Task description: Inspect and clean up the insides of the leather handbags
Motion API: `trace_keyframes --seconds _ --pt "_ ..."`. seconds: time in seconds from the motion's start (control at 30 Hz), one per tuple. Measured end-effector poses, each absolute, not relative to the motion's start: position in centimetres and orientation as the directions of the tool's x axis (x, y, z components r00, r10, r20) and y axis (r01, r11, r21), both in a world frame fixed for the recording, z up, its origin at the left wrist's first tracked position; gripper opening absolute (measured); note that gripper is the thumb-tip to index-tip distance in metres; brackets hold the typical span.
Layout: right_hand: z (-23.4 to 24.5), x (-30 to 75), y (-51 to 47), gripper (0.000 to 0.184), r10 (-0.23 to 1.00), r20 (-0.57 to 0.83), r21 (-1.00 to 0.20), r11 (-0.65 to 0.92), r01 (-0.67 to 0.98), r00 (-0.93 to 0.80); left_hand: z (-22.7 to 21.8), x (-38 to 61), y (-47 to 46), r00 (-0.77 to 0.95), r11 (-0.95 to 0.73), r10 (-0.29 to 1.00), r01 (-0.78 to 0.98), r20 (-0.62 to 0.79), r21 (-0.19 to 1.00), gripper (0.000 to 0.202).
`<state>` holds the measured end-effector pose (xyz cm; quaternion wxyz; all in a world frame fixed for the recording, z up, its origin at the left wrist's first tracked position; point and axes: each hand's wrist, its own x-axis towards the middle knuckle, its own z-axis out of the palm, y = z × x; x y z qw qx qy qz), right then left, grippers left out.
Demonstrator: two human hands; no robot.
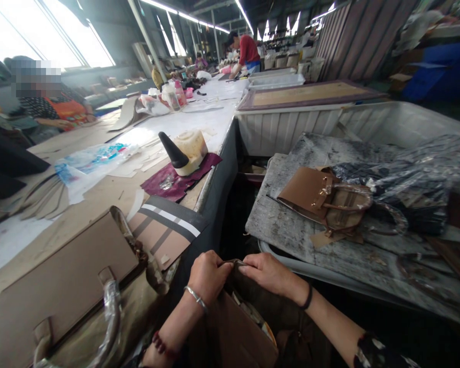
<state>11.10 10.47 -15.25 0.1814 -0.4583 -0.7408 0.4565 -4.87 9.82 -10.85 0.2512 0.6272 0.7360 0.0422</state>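
A brown handbag [249,332] is close against me at the bottom of the view, its mouth turned up. My left hand [207,276] pinches its upper edge with thumb and fingers. Just to the right, my right hand [268,272] grips the same edge, the fingertips of both hands almost meeting. Some lining or paper shows inside; the bag's lower part is dark and partly cut off. To the left, a larger taupe handbag [69,276] with plastic-wrapped handles lies on the table, beside a striped panel [164,227].
On the worktable [111,197], a glue container [193,145] with a black spout stands on a maroon scrap [168,184]. A finished tan handbag [306,197] lies on a stained board [264,214] at right. One co-worker [67,110] sits at left; another [249,51] bends over the far table.
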Motion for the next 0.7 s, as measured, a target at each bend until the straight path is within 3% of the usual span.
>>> trace_keyframes --seconds 0.17,0.33,0.47,0.57,0.7 --pt "-15.6 11.5 10.5 0.013 0.907 -0.124 -0.918 0.049 0.394 -0.403 -11.0 -4.8 9.7 -0.084 0.209 0.943 0.902 -0.321 0.377 0.024" --pt "-15.5 10.6 10.4 0.016 0.960 -0.114 -0.788 0.070 0.612 -0.256 -11.1 -4.7 9.8 -0.065 0.185 0.945 0.913 -0.319 0.363 0.027" --pt "-16.4 10.3 10.9 0.020 0.972 -0.211 -0.818 -0.117 0.564 -0.104 -11.0 -4.7 9.8 -0.076 0.189 0.945 0.920 -0.319 0.342 0.027" --pt "-17.2 11.0 11.4 0.027 0.954 -0.280 -0.848 -0.194 0.492 -0.106 -10.9 -4.7 9.7 -0.067 0.186 0.943 0.918 -0.325 0.351 0.027" --pt "-17.0 11.9 11.4 0.035 0.948 -0.273 -0.883 -0.180 0.433 -0.163 -10.8 -4.5 9.8 -0.060 0.181 0.943 0.917 -0.327 0.356 0.025"
